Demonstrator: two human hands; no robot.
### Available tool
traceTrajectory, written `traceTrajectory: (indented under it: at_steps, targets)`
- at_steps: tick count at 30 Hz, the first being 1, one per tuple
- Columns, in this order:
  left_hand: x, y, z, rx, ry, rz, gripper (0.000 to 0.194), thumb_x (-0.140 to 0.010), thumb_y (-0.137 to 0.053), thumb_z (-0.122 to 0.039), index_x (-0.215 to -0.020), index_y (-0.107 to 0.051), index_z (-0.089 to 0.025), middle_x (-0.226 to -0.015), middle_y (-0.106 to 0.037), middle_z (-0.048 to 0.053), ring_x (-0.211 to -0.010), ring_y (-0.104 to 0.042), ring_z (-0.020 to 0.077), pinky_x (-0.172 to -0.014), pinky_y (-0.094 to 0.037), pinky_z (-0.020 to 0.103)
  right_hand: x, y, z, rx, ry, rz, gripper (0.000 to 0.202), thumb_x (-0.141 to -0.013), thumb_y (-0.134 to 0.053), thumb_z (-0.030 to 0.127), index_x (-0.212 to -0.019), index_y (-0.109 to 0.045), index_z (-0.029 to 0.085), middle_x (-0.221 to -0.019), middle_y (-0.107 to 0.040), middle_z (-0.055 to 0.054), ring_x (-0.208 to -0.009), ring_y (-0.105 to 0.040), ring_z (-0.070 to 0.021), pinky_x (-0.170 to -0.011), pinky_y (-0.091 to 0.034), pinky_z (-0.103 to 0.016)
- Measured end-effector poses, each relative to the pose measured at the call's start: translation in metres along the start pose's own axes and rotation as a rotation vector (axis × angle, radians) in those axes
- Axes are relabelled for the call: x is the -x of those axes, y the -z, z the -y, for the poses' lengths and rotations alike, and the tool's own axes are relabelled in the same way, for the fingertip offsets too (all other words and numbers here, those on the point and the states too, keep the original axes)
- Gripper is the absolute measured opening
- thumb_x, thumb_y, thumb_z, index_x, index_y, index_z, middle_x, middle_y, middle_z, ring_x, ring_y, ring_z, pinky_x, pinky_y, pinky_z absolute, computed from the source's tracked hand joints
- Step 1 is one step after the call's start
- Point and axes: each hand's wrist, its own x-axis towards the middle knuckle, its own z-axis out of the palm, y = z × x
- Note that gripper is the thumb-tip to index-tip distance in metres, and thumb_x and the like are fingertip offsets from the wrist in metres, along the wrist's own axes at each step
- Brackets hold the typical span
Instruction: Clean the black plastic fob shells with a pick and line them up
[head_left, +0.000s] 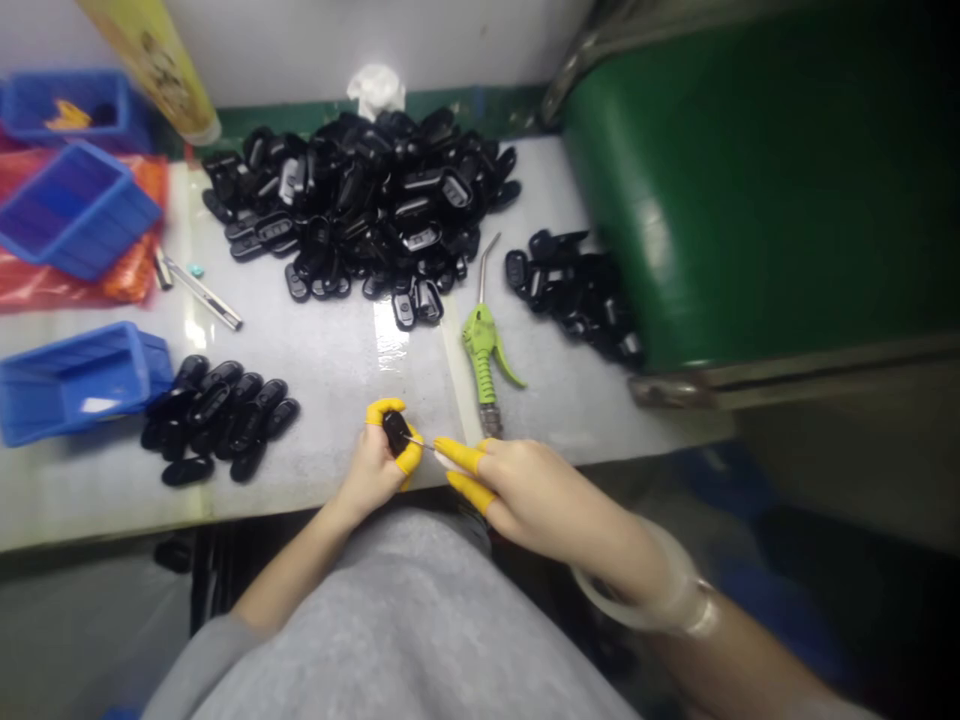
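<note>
Near the table's front edge, my left hand (381, 462) grips a small black oval part (395, 432) between fingers in yellow finger cots. From the right, my right hand (506, 485) pinches a thin metal-tipped tool (421, 443) with a white handle, its tip touching the black part. Yellow cots cover its thumb and forefinger too. Behind my hands lies a green air blow gun (482, 350), nozzle pointing away. A large heap of black oval parts (352, 200) spreads across the back of the table.
A smaller black pile (574, 295) touches a green padded seat (765, 190) at right. More black parts (221, 415) lie at left beside a blue bin (79, 385). Further back are another blue bin (79, 215), a utility knife (202, 292) and a yellow cylinder (154, 65).
</note>
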Motion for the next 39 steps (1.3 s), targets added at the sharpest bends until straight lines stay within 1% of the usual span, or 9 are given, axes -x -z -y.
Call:
traceTrajectory:
  at_steps: [6,16,21,23,28,30,32,36,39]
  targets:
    - [0.001,0.0,0.005,-0.151,-0.064,-0.003,0.034,-0.085,-0.058,-0.027,-0.113,-0.038,-0.022,-0.084,-0.056,0.0,-0.073,-0.056,0.0129,-0.069,-0.045,0.028,-0.006,0.006,0.004,-0.081,-0.09,0.127,0.027,-0.094,-0.044,0.027,-0.099,-0.068,0.015,-0.069,-0.064,-0.005,-0.057,-0.056,-0.0132,-0.053,-0.03,-0.025]
    - [-0.003,0.0,-0.002,-0.208,-0.019,-0.021,0.035,-0.083,-0.059,-0.025,-0.111,-0.037,-0.022,-0.077,-0.052,-0.003,-0.064,-0.051,0.0116,-0.063,-0.043,0.027,-0.003,-0.013,0.01,0.016,-0.09,0.035,0.019,-0.086,-0.051,0.017,-0.089,-0.069,0.014,-0.07,-0.061,-0.004,-0.048,-0.043,-0.009,-0.049,-0.02,-0.027]
    - [-0.002,-0.001,-0.003,-0.221,-0.033,-0.019,0.036,-0.082,-0.058,-0.024,-0.11,-0.037,-0.022,-0.078,-0.054,-0.003,-0.065,-0.053,0.0121,-0.065,-0.044,0.028,-0.007,-0.007,0.003,-0.445,-0.113,0.088,0.026,-0.094,-0.042,0.024,-0.098,-0.067,0.015,-0.066,-0.062,-0.001,-0.051,-0.048,-0.0092,-0.051,-0.032,-0.023]
    - [-0.002,-0.001,-0.003,-0.226,-0.04,-0.019,0.036,-0.082,-0.059,-0.023,-0.111,-0.037,-0.022,-0.078,-0.054,-0.003,-0.065,-0.054,0.0121,-0.066,-0.044,0.028,-0.007,-0.008,0.001,-0.542,-0.117,0.087,0.027,-0.095,-0.041,0.024,-0.102,-0.066,0.016,-0.066,-0.062,0.0,-0.051,-0.048,-0.0088,-0.051,-0.033,-0.022]
    - [-0.002,-0.001,-0.002,-0.249,-0.033,-0.02,0.036,-0.081,-0.059,-0.024,-0.11,-0.037,-0.022,-0.077,-0.054,-0.003,-0.064,-0.054,0.0121,-0.064,-0.045,0.028,-0.003,-0.016,0.008,-0.088,-0.087,0.036,0.02,-0.086,-0.049,0.014,-0.09,-0.069,0.012,-0.07,-0.06,-0.005,-0.05,-0.043,-0.0101,-0.049,-0.023,-0.026]
    - [-0.002,-0.001,-0.002,-0.246,-0.03,-0.018,0.035,-0.083,-0.058,-0.025,-0.111,-0.037,-0.022,-0.076,-0.053,-0.003,-0.063,-0.053,0.0121,-0.063,-0.044,0.028,-0.003,-0.017,0.011,-0.058,-0.091,0.056,0.02,-0.084,-0.05,0.013,-0.087,-0.069,0.012,-0.071,-0.061,-0.006,-0.05,-0.043,-0.0104,-0.049,-0.023,-0.027]
    - [-0.001,0.0,-0.002,-0.24,-0.032,-0.02,0.035,-0.083,-0.058,-0.026,-0.111,-0.037,-0.022,-0.077,-0.053,-0.002,-0.063,-0.053,0.0121,-0.063,-0.044,0.028,-0.005,-0.015,0.01,-0.2,-0.114,0.075,0.021,-0.087,-0.048,0.017,-0.089,-0.068,0.012,-0.069,-0.06,-0.005,-0.052,-0.046,-0.011,-0.05,-0.028,-0.026]
    - [-0.001,0.0,0.0,-0.204,-0.044,-0.037,0.037,-0.082,-0.061,-0.025,-0.111,-0.038,-0.022,-0.078,-0.054,-0.003,-0.065,-0.054,0.012,-0.065,-0.044,0.028,-0.009,-0.014,0.002,-0.708,-0.133,0.103,0.03,-0.096,-0.037,0.026,-0.102,-0.065,0.016,-0.073,-0.064,0.0,-0.057,-0.052,-0.0109,-0.054,-0.038,-0.023]
    - [-0.001,0.001,0.0,-0.183,-0.035,-0.033,0.039,-0.081,-0.063,-0.026,-0.111,-0.038,-0.023,-0.078,-0.054,-0.003,-0.065,-0.055,0.0118,-0.064,-0.045,0.027,-0.008,-0.015,0.0,-0.75,-0.096,0.093,0.031,-0.097,-0.035,0.027,-0.109,-0.063,0.018,-0.077,-0.066,0.0,-0.059,-0.053,-0.0107,-0.055,-0.038,-0.023]
